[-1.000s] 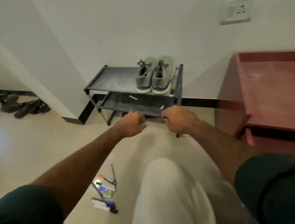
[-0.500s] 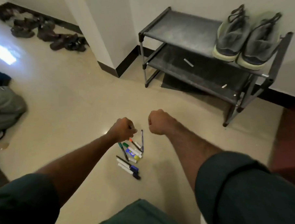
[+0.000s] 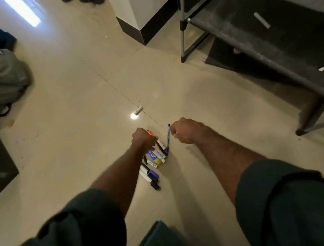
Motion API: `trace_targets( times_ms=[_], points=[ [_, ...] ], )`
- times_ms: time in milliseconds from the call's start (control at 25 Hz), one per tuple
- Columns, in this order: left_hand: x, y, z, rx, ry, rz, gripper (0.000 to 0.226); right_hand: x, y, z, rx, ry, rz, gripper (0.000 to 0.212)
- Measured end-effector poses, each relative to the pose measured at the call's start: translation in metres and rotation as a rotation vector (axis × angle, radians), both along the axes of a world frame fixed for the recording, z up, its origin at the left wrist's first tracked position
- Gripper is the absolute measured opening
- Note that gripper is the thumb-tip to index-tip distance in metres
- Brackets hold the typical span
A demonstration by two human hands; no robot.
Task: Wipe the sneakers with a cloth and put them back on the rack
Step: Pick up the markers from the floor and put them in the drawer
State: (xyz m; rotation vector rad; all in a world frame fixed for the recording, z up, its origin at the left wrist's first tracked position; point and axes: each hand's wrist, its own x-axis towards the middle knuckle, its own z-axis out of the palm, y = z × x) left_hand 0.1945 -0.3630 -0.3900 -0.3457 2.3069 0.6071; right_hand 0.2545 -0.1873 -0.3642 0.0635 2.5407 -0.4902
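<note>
Underneath everything, pale glossy floor tiles (image 3: 81, 89). Up and to the right of the right fingers, well apart from them: the rack (image 3: 276, 41), dark grey and dusty, cut off by the top and right edges. Long axis slanting from the upper middle down toward the right edge, front rail nearest the fingers. One upright leg (image 3: 182, 34) at the near left end, a dark foot (image 3: 300, 132) level with the right knuckles and far out to the right. Only the lower shelf seen clearly, no sneakers in shot.

Far left of the left fingers, a slumped grey bundle (image 3: 5, 77), blurred. Ahead of both fists, beyond the open tiles, a white wall corner (image 3: 132, 10) with black skirting. Under the rack, a dark mat (image 3: 227, 64) flat on the tiles.

Left hand (image 3: 142, 140) curled into a closed fist, right hand (image 3: 187, 131) also curled, fingers folded in; nothing seen gripped in either. Directly under and behind the left knuckles, a loose heap of markers (image 3: 155, 160); cannot tell whether touched. Between the two fists, a blue pen (image 3: 168, 139), lying lengthwise away from the body. Just ahead of the left fingers, a small white cylinder (image 3: 139, 110) beside a bright reflection. On the shelf, two small white strips (image 3: 262, 20).
</note>
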Motion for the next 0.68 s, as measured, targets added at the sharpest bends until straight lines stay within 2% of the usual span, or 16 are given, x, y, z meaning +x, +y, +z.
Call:
trace_targets(
  times_ms=[120, 240, 320, 480, 680],
  points=[
    [0.019, -0.026, -0.041, -0.065, 0.003, 0.205, 0.030, -0.010, 0.001, -0.038, 0.060, -0.079, 0.161, 0.035],
    [0.030, -0.049, -0.070, -0.067, 0.091, 0.375, 0.039, -0.007, -0.016, -0.072, 0.023, -0.073, 0.133, 0.039],
    [0.033, -0.053, -0.075, -0.031, 0.117, 0.451, 0.041, -0.004, -0.030, -0.082, -0.005, -0.031, 0.093, 0.033],
    [0.037, -0.048, -0.079, -0.014, 0.123, 0.404, 0.041, 0.010, -0.037, -0.087, 0.017, 0.075, -0.009, 0.013],
    [0.029, -0.032, -0.071, -0.020, 0.169, 0.348, 0.043, 0.026, -0.028, -0.084, 0.040, 0.103, -0.104, 0.013]
  ],
)
